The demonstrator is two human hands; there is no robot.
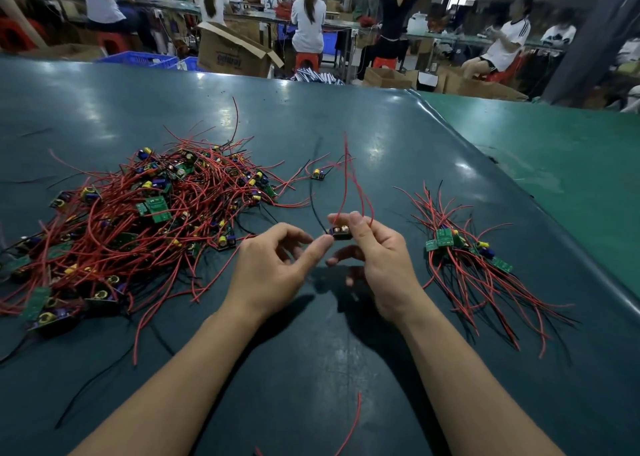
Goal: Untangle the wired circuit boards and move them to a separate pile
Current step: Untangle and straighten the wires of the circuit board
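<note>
A big tangled pile (138,220) of small circuit boards with red and black wires covers the left of the dark green table (363,136). On the right lies a smaller, tidier pile (464,251) of boards. My right hand (377,254) pinches one small circuit board (341,232) between thumb and fingers above the table's middle; its red wires rise upward and a black wire trails left. My left hand (273,265) is beside it, its thumb tip touching the board's left end, the fingers loosely curled and holding nothing.
One stray board (318,174) with wires lies alone past my hands. A loose red wire (351,424) lies near the front edge. The table's right edge drops to a lighter green surface (554,164). People sit at benches with cardboard boxes beyond the far edge.
</note>
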